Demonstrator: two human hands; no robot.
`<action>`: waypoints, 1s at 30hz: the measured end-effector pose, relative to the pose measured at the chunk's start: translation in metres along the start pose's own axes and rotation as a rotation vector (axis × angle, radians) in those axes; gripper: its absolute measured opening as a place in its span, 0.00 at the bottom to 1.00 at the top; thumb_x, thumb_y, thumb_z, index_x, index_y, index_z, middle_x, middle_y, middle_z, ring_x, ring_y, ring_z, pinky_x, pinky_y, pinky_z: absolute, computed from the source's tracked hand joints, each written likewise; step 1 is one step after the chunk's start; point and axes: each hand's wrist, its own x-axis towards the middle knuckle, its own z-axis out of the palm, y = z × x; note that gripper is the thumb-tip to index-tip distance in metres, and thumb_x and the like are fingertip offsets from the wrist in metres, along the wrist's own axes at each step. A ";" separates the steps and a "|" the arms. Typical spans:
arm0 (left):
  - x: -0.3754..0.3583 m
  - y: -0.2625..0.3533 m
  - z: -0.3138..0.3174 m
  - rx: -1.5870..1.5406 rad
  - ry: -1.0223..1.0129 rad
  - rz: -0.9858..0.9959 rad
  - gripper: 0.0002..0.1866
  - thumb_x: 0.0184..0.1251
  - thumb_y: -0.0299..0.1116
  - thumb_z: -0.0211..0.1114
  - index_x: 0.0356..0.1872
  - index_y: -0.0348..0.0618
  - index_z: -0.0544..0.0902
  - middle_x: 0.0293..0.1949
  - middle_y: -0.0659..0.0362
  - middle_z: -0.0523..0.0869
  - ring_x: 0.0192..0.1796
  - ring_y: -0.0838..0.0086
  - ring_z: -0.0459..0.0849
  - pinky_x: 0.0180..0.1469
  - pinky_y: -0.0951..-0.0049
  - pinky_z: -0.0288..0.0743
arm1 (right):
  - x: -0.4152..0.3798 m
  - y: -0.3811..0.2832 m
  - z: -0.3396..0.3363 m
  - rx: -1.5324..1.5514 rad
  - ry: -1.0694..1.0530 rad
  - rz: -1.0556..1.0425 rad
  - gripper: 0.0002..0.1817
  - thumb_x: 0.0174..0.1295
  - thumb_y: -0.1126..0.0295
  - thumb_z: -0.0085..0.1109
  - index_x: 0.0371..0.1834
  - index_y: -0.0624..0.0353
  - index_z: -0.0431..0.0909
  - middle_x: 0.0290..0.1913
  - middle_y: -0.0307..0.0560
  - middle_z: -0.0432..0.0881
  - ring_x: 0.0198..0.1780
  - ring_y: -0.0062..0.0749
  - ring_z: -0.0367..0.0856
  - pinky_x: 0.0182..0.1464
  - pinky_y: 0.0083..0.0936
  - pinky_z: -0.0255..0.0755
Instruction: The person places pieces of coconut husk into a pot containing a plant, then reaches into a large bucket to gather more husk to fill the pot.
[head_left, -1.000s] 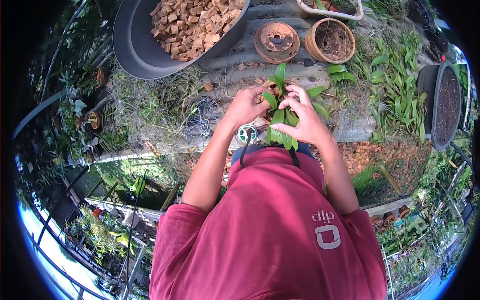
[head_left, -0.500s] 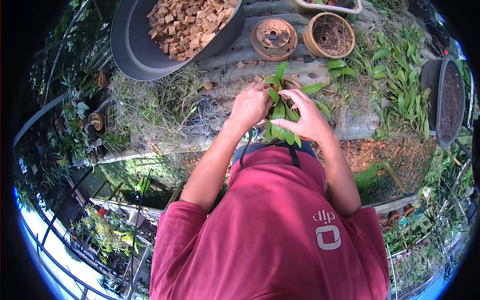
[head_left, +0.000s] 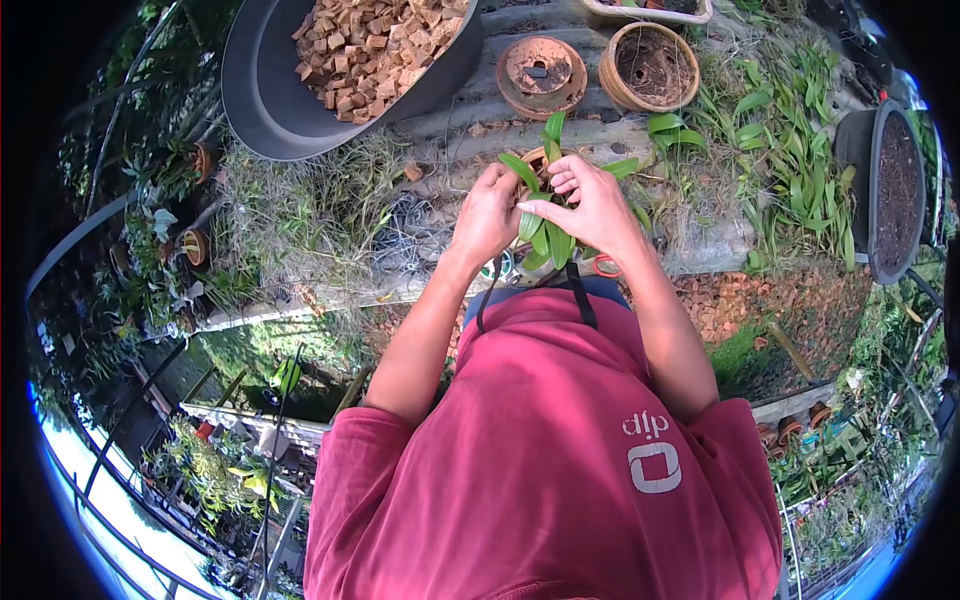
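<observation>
A green plant with long strap-like leaves [head_left: 557, 243] stands in front of my body, between my two hands. My left hand [head_left: 487, 218] is closed at its left side, thumb and fingers drawn together by the leaf bases. On the other side, my right hand [head_left: 592, 205] has its fingers curled over the plant's upper part, while the thumb reaches left across a leaf toward my left thumb. The exact grip points are hidden by hands and leaves. Part of a terracotta pot rim [head_left: 537, 158] shows behind the plant.
A large dark tub [head_left: 262, 85] holds brown chunks [head_left: 385, 50]. Beyond the plant stand a stacked clay pot [head_left: 541, 78] and a round pot [head_left: 650, 66]. Tangled string [head_left: 405, 235] lies left; pulled leafy plants [head_left: 810, 170] and a soil-filled black tub [head_left: 897, 195] are right.
My left hand has moved slightly left and down. My right hand has shifted a little left and upward, its fingers now more curled. The leaves between them have tilted and spread differently.
</observation>
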 end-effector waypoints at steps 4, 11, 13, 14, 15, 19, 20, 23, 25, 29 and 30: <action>-0.001 -0.008 0.006 -0.070 0.098 -0.004 0.15 0.71 0.28 0.70 0.55 0.36 0.86 0.52 0.44 0.85 0.54 0.45 0.87 0.58 0.53 0.82 | -0.003 -0.016 -0.008 -0.136 0.074 -0.141 0.31 0.60 0.57 0.82 0.58 0.65 0.78 0.51 0.53 0.82 0.47 0.39 0.85 0.50 0.36 0.84; -0.002 -0.009 0.004 -0.176 0.060 0.033 0.15 0.70 0.28 0.71 0.56 0.36 0.86 0.52 0.45 0.86 0.55 0.46 0.87 0.60 0.54 0.81 | 0.015 0.011 0.009 -0.144 0.121 -0.168 0.20 0.66 0.71 0.75 0.61 0.61 0.84 0.43 0.49 0.82 0.34 0.34 0.86 0.39 0.30 0.82; -0.001 -0.010 0.003 -0.163 0.046 0.032 0.15 0.70 0.28 0.72 0.56 0.36 0.86 0.52 0.46 0.87 0.55 0.48 0.88 0.60 0.56 0.81 | 0.018 0.006 0.011 -0.224 0.172 -0.144 0.13 0.67 0.74 0.71 0.54 0.64 0.86 0.38 0.50 0.83 0.34 0.39 0.88 0.39 0.33 0.82; -0.001 -0.010 0.002 -0.145 0.030 0.022 0.16 0.70 0.27 0.73 0.55 0.35 0.86 0.52 0.47 0.87 0.55 0.51 0.88 0.60 0.57 0.81 | 0.018 0.004 0.011 -0.227 0.166 -0.147 0.13 0.67 0.74 0.71 0.53 0.65 0.86 0.39 0.51 0.84 0.35 0.39 0.89 0.40 0.33 0.82; 0.000 -0.008 0.001 -0.127 0.012 0.012 0.16 0.69 0.27 0.74 0.55 0.35 0.86 0.52 0.48 0.87 0.55 0.53 0.89 0.61 0.59 0.81 | 0.018 0.003 0.010 -0.228 0.159 -0.148 0.12 0.68 0.74 0.71 0.52 0.65 0.86 0.41 0.52 0.85 0.36 0.40 0.89 0.41 0.34 0.83; 0.006 -0.005 -0.005 -0.161 0.026 -0.044 0.16 0.71 0.29 0.74 0.56 0.36 0.87 0.52 0.49 0.87 0.56 0.54 0.89 0.61 0.59 0.81 | 0.003 -0.005 -0.002 -0.102 -0.019 -0.078 0.11 0.69 0.75 0.69 0.52 0.66 0.85 0.51 0.56 0.88 0.44 0.43 0.93 0.48 0.35 0.87; 0.008 -0.007 -0.006 -0.153 0.036 -0.060 0.16 0.71 0.30 0.74 0.56 0.37 0.87 0.52 0.49 0.88 0.56 0.54 0.89 0.61 0.59 0.81 | -0.003 -0.003 -0.004 -0.051 -0.057 -0.098 0.11 0.68 0.76 0.68 0.51 0.67 0.85 0.53 0.57 0.88 0.47 0.44 0.93 0.50 0.34 0.87; 0.014 0.000 -0.012 -0.141 0.004 -0.021 0.14 0.71 0.30 0.72 0.55 0.40 0.89 0.51 0.48 0.88 0.55 0.51 0.88 0.60 0.58 0.81 | -0.025 0.001 -0.013 0.064 -0.165 -0.118 0.12 0.64 0.77 0.69 0.50 0.64 0.84 0.60 0.56 0.89 0.55 0.54 0.91 0.57 0.36 0.84; 0.018 0.005 -0.015 -0.102 -0.053 0.015 0.13 0.71 0.29 0.71 0.54 0.43 0.90 0.50 0.48 0.88 0.54 0.50 0.89 0.58 0.56 0.82 | -0.033 0.000 -0.015 -0.033 -0.152 -0.167 0.13 0.63 0.77 0.70 0.50 0.63 0.84 0.59 0.54 0.89 0.55 0.55 0.90 0.58 0.38 0.84; 0.026 -0.002 -0.013 0.157 -0.158 0.160 0.12 0.70 0.30 0.71 0.53 0.49 0.92 0.50 0.49 0.87 0.53 0.53 0.89 0.58 0.55 0.84 | -0.040 0.002 -0.018 -0.121 -0.099 -0.240 0.13 0.62 0.78 0.71 0.49 0.60 0.86 0.56 0.52 0.89 0.56 0.55 0.88 0.58 0.42 0.83; 0.028 0.000 -0.015 0.250 -0.178 0.219 0.12 0.70 0.31 0.71 0.52 0.51 0.92 0.51 0.50 0.87 0.53 0.53 0.88 0.58 0.55 0.84 | -0.041 0.003 -0.017 -0.138 -0.078 -0.265 0.12 0.62 0.78 0.71 0.49 0.60 0.86 0.56 0.52 0.89 0.56 0.55 0.88 0.58 0.42 0.83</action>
